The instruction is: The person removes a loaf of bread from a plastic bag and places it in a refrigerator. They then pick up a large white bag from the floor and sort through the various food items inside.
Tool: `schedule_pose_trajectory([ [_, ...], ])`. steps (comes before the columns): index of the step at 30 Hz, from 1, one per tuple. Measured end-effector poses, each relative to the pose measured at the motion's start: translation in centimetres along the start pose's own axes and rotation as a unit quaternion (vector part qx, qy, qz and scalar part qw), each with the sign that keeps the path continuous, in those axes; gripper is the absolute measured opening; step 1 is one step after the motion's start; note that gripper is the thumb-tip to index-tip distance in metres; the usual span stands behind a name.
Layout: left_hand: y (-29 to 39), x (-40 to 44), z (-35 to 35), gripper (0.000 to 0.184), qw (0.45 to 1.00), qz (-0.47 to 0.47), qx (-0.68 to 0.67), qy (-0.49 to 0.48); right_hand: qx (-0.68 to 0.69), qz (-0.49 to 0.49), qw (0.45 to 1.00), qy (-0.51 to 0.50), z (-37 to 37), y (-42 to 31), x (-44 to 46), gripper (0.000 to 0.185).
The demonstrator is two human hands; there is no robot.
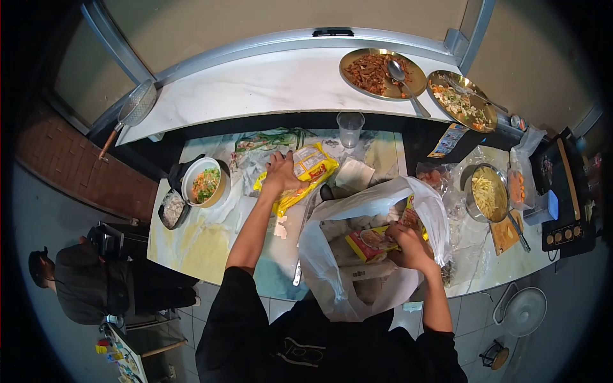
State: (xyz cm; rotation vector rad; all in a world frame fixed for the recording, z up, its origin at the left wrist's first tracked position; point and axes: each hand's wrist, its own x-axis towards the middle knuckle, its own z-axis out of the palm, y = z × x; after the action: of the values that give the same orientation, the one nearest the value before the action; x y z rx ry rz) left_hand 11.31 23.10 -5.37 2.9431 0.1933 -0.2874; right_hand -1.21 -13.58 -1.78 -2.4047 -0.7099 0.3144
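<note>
My left hand (pixel 281 171) lies over a yellow plastic food packet (pixel 314 165) on the table, its fingers and thumb around the packet's near part. What is printed on the packet is too small to read. Inside a white plastic carrier bag (pixel 325 255), my right hand (pixel 412 247) is closed on the end of a red and yellow food box (pixel 370 242). Another yellow-edged package (pixel 410 214) shows in the bag just beyond that hand. The bag's mouth gapes wide, and its lower contents are partly hidden.
A bowl of chopped vegetables (pixel 205 185) and a dark dish (pixel 172 209) stand left. A clear cup (pixel 350 129) stands behind. Right are a pan of cut potatoes (pixel 488 191) and a cutting board (pixel 506 235). Two plates of food (pixel 415 71) sit on the shelf. A person (pixel 89 281) stands left.
</note>
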Motion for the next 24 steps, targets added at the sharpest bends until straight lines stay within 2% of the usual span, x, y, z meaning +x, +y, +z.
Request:
schedule_pose_trajectory([
  [4, 1.2, -1.2, 0.2, 0.112, 0.999, 0.013, 0.002, 0.030, -0.004, -0.012, 1.000, -0.006, 0.2, 0.4, -0.2, 0.046],
  [6, 1.4, -2.1, 0.5, 0.118, 0.998, 0.018, 0.045, 0.045, 0.001, -0.013, 1.000, -0.012, 0.6, 0.7, -0.2, 0.047],
  [9, 1.9, -3.3, 1.7, 0.121, 0.993, 0.043, 0.087, 0.066, 0.000, -0.010, 1.000, 0.016, 1.0, 0.3, -0.4, 0.053],
  [12, 1.8, -2.6, 2.5, 0.120, 0.992, 0.042, 0.080, 0.084, -0.024, -0.002, 1.000, -0.005, 1.2, -0.3, 0.0, 0.065],
  [13, 1.9, -2.4, 2.4, 0.120, 0.993, 0.047, 0.079, 0.078, -0.023, 0.007, 1.000, -0.007, 1.6, -0.1, -0.1, 0.065],
  [15, 1.8, -1.6, 1.7, 0.118, 0.990, 0.078, 0.090, 0.073, -0.109, 0.011, 0.994, -0.004, 2.1, 0.1, 0.0, 0.064],
  [19, 0.4, 1.3, 1.4, 0.116, 0.978, 0.166, 0.082, 0.092, -0.140, 0.011, 0.990, 0.009, 2.5, 0.3, 0.3, 0.055],
  [23, 0.4, 3.3, 1.2, 0.115, 0.978, 0.157, 0.093, 0.100, -0.148, 0.030, 0.989, -0.003, 1.9, -0.1, 0.6, 0.050],
  [24, 0.3, 3.6, 1.2, 0.113, 0.978, 0.156, 0.090, 0.107, -0.150, 0.007, 0.988, 0.022, 2.0, 0.2, 0.5, 0.048],
])
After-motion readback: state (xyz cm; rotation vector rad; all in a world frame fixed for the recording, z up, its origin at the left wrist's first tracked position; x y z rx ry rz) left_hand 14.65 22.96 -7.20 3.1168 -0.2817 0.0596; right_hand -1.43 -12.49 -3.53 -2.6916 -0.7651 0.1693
